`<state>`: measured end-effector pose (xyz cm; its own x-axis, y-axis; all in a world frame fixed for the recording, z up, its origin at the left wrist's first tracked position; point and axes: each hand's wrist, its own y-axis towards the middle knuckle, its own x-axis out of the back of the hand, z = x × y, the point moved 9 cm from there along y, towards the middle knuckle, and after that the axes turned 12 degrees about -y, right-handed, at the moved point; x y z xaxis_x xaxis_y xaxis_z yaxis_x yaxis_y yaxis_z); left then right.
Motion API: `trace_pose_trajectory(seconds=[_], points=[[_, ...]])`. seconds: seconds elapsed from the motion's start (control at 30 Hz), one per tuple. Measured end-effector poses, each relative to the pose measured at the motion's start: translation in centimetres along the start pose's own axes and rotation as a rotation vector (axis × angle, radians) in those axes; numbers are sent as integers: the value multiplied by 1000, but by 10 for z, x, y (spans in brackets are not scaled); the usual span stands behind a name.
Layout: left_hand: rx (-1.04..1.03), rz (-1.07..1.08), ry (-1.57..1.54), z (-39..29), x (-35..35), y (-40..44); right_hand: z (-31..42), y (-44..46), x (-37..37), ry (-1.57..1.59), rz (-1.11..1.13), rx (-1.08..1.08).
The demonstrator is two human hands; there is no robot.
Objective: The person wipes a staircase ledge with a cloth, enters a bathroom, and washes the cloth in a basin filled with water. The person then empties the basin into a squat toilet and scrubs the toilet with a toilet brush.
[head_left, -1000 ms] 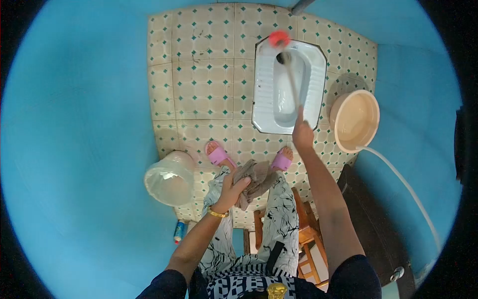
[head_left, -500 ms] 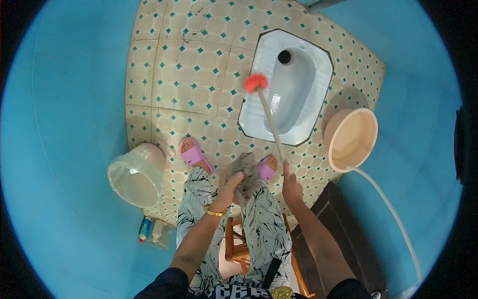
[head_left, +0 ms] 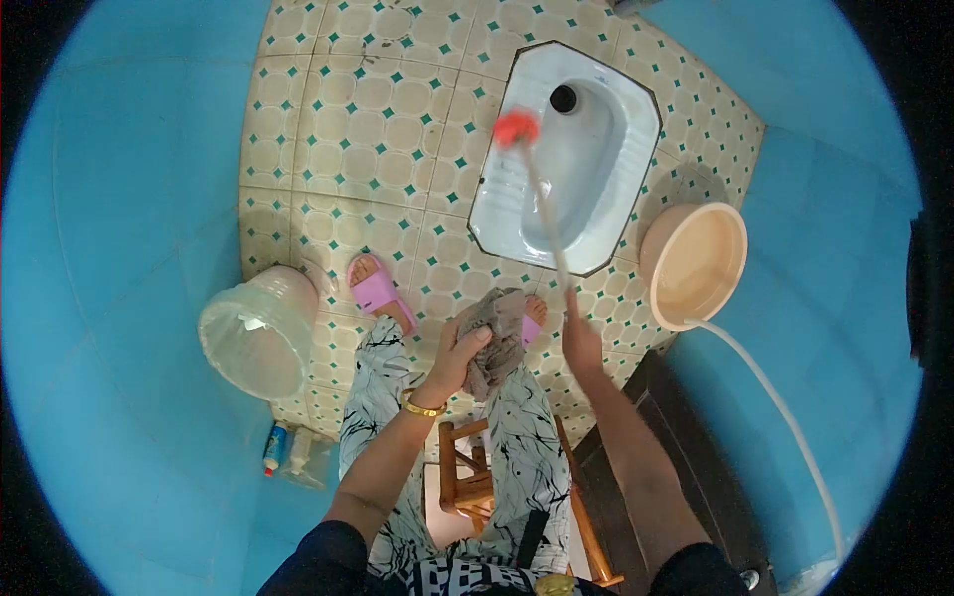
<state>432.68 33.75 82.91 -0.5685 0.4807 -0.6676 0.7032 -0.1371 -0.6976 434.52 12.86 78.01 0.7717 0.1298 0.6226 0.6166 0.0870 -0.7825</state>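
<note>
My right hand [head_left: 582, 345] is closed around the lower end of a long pale-handled toilet brush [head_left: 553, 224]. Its red head, a little blurred, is over the left rim of the white squat toilet [head_left: 484, 221]; whether it touches the rim I cannot tell. A crumpled grey-brown cloth [head_left: 494, 343] is gripped in my left hand [head_left: 458, 353], with the thumb on top of it. The cloth hangs in front of my knees, partly covering the pink slipper on my right foot.
A peach basin [head_left: 742, 248] with a white hose [head_left: 770, 392] at its edge stands right of the toilet. To the left are a lined bin [head_left: 298, 343] and a blue bottle [head_left: 274, 445]. Behind my legs is a wooden stool [head_left: 460, 477]; a dark step [head_left: 636, 477] lies at right.
The brush head has moved up slightly along the toilet's left rim. My left hand has lifted the cloth a little to the right. The whole view has shifted slightly.
</note>
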Motion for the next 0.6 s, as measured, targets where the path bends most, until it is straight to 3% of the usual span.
trace_pose_trajectory(seconds=[0.03, 0.1, 0.23, 0.43, 0.53, 0.6], points=[[23, 44, -37, 0, -5, 0, -12, -34, -28, -166, 66, 50], [52, 82, -73, -2, -13, 0, -17, -92, -47, -187, 220, 129], [156, 162, 44, 8, -20, -2, -9, -85, -43, -193, 165, 87], [233, 170, 34, 18, -19, 4, 12, 83, 62, 1, -403, -6], [303, 186, -49, 23, -21, 3, 6, 89, 70, 126, -363, -1], [353, 196, -70, 24, -25, 1, -11, 49, 25, 30, -164, -28]])
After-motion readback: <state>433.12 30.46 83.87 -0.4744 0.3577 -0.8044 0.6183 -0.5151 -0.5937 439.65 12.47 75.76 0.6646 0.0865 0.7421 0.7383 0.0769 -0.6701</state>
